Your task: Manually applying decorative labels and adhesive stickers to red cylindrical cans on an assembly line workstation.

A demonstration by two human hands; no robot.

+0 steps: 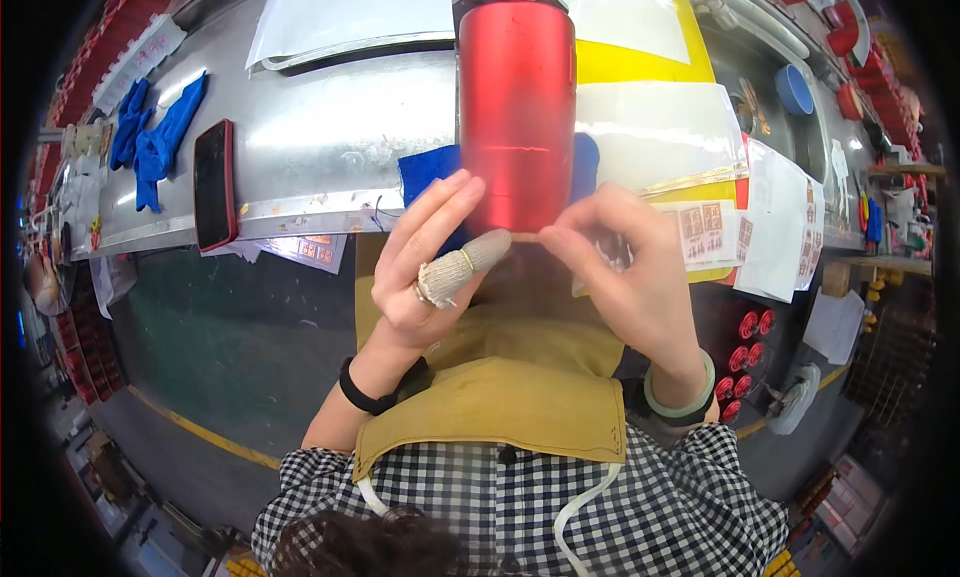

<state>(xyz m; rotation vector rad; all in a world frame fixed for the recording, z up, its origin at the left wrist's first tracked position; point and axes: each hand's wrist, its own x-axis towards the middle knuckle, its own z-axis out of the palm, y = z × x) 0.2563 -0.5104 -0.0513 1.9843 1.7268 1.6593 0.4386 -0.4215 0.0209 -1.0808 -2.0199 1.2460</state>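
A red metal cylinder (516,117) lies at twelve o'clock on a steel bench (300,147). Both hands pinch a small strip at its near end: left hand (425,262) with a knitted finger cot, right hand (625,267) opposite. The strip looks only partly applied.

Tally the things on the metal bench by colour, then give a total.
Red: 2, the cylinder both hands hold and the phone.
Blue: 3, the gloves, the cloth under the cylinder, the bowl.
Yellow: 1, the sheet.
Total: 6
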